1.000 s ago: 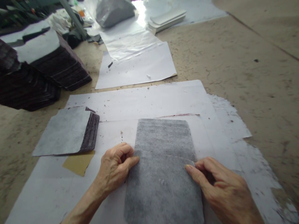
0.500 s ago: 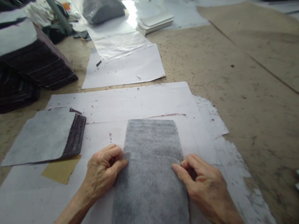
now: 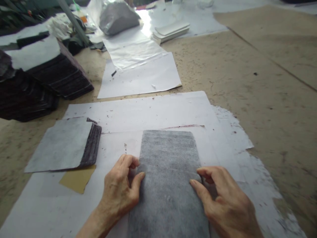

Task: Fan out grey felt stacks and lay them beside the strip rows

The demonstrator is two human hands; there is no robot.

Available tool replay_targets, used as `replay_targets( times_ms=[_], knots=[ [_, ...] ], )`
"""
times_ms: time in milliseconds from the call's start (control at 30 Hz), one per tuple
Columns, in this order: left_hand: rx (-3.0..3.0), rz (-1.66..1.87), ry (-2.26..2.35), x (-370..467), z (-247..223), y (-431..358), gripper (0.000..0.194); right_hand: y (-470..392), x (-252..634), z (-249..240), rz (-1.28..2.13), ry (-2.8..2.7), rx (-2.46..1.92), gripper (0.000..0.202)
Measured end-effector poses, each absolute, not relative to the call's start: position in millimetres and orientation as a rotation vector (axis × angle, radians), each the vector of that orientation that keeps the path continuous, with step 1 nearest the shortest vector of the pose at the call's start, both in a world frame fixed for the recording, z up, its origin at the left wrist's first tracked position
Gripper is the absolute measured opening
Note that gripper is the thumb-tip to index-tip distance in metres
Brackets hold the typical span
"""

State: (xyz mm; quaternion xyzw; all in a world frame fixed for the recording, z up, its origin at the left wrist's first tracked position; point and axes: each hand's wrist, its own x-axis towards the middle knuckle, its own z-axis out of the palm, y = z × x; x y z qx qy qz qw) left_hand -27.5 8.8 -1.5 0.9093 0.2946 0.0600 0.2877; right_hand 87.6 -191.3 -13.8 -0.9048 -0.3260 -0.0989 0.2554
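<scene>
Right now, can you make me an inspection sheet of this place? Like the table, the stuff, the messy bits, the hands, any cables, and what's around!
Surface: brown tabletop, partly covered by speckled white paper; one piece at right has a ragged edge.
Things at hand: gray layered sheets, lying between the hands.
Clutter: yellowish scrap and a small black scrap.
Left hand: fingers parted, at the sheets' left edge.
Right hand: fingers parted, at the right edge.
Cables: nothing seen.
Surroundings: a smaller stack at left, tall dark stacks beyond it, a slanting pole and a gray bundle farther back.
</scene>
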Motion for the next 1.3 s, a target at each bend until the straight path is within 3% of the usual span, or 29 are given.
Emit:
replay_targets(
  times_ms=[133, 467, 767, 1300],
  knots=[
    [2.375, 0.149, 0.748, -24, 3, 12, 0.031, -196, 97, -18, -0.210, -0.963, -2.396, 0.025],
    [2.350, -0.110, 0.756, -15, 11, 25, 0.014, -190, 113, -5, 0.282, -0.668, -2.491, 0.022],
    [2.222, -0.033, 0.796, -22, 3, 22, 0.020, -189, 90, -6, 0.072, -0.487, -2.521, 0.032],
    [1.993, -0.049, 0.903, -16, 6, 25, 0.023, -186, 96, -2, 0.379, -0.291, -2.565, 0.038]
  ],
)
